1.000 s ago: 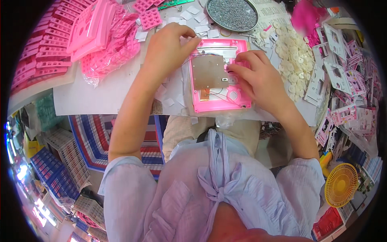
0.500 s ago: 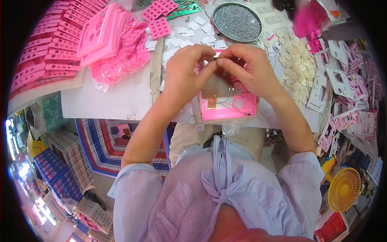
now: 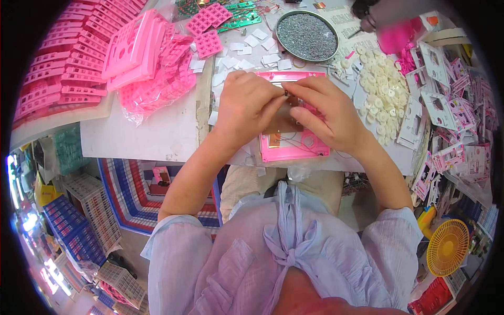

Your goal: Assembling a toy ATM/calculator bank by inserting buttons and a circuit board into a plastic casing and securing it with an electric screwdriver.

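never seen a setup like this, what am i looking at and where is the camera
There is no machine: these are a person's bare left hand and right hand, seen from a fisheye camera worn on the head, looking down. Both hands meet over an open pink plastic case. Their fingertips are at a small dark part, too small to identify. On the white tabletop also lie a round tray of grey metal bits and a pile of cream discs.

One brown plate point(image 3: 281, 125), one dish point(image 3: 310, 59)

2 hands point(image 3: 242, 107) over pink casing point(image 3: 273, 155), pale discs point(image 3: 383, 100), round tray point(image 3: 310, 60)
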{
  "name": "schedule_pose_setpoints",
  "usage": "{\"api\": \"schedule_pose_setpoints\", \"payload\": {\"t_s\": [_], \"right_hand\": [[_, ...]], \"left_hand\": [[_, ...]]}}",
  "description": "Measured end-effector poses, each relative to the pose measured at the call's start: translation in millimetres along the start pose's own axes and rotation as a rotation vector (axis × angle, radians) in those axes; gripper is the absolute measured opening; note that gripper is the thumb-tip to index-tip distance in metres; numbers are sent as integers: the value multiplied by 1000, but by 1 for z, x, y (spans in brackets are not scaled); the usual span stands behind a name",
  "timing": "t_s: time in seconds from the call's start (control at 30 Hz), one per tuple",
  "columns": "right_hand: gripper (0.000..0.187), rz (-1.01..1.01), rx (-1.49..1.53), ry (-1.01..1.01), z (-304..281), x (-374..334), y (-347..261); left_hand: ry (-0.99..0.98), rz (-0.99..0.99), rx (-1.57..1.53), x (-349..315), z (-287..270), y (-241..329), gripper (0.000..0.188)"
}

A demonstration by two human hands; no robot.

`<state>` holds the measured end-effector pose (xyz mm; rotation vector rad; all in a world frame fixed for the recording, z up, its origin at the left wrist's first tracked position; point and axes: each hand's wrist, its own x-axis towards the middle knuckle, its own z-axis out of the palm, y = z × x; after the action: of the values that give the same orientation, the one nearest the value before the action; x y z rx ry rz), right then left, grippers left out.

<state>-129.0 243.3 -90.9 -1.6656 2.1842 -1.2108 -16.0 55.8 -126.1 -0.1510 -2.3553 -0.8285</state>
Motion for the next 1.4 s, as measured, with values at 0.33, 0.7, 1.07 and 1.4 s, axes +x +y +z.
{"api": "schedule_pose_setpoints", "payload": {"t_s": [0.33, 0.7, 1.07, 1.4], "right_hand": [[39, 11, 85, -19, -2, -5, 0], [42, 81, 126, -45, -5, -9, -5], [35, 298, -800, 284, -121, -47, 150], [38, 291, -962, 376, -145, 43, 248]], "left_hand": [[14, 12, -22, -1, 2, 0, 15], [21, 46, -11, -2, 3, 0, 18], [-83, -93, -92, -3, -8, 13, 15], [-63, -211, -76, -3, -8, 17, 11]]}}
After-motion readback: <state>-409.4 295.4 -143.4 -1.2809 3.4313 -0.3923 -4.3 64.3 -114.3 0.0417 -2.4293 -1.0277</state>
